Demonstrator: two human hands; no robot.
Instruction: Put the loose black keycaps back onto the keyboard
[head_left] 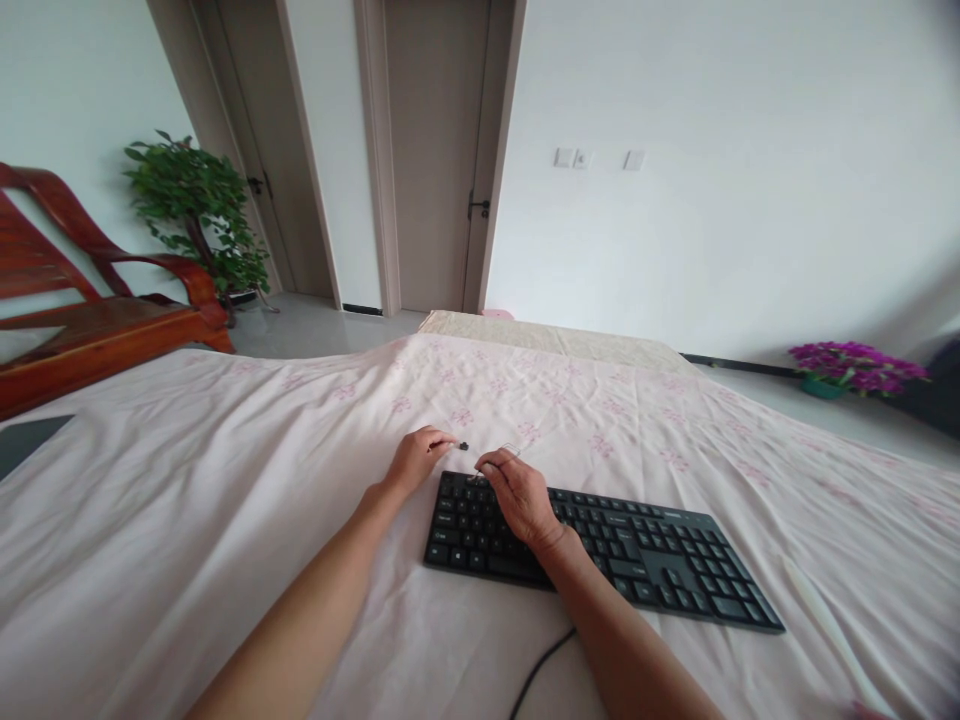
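Observation:
A black keyboard [675,575] lies on the pink-flowered cloth, its cable [544,660] running out toward me. Just past its left far corner, my left hand [416,458] pinches a small, thin, light-coloured piece with a dark tip [463,446]; its kind is too small to make out. My right hand [517,492] is over the keyboard's left half, fingertips closed near its far edge. Thin wire-like strands [511,447] stick out around those fingers. Some of the keys are hidden under my right hand and forearm.
The cloth [300,520] spreads wrinkled across the surface. A pale, long strip [832,625] lies right of the keyboard, with a blurred pinkish shape at its near end. A dark flat object [30,440] is at the left edge. Beyond stand a wooden chair [112,330] and plants.

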